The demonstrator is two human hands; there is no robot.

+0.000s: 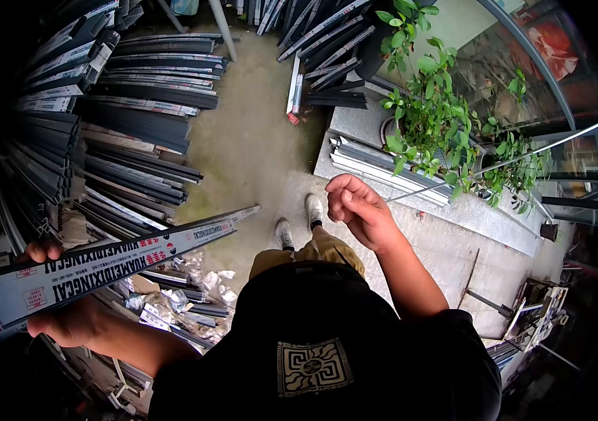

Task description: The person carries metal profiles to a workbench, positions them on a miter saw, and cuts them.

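Note:
My left hand [64,323] is wrapped round a long profile bar [113,270] with a printed white film, at the left; its fingertips show over the bar's upper edge and its thumb lies below. The bar slants up to the right, its narrow far end left of my shoes. My right hand [358,209] is raised at the centre right with the fingers curled and the thumb near them. A thin grey rod [495,166] runs from beside this hand up to the right, past the plants; whether the fingers hold it is hidden.
Stacks of dark profile bars [148,105] fill the left side, with more at the top. Scraps and film [207,288] lie below them. Green potted plants [432,105] and white bars [383,170] stand on a stone ledge [502,224] at right. A metal frame [534,316] is lower right.

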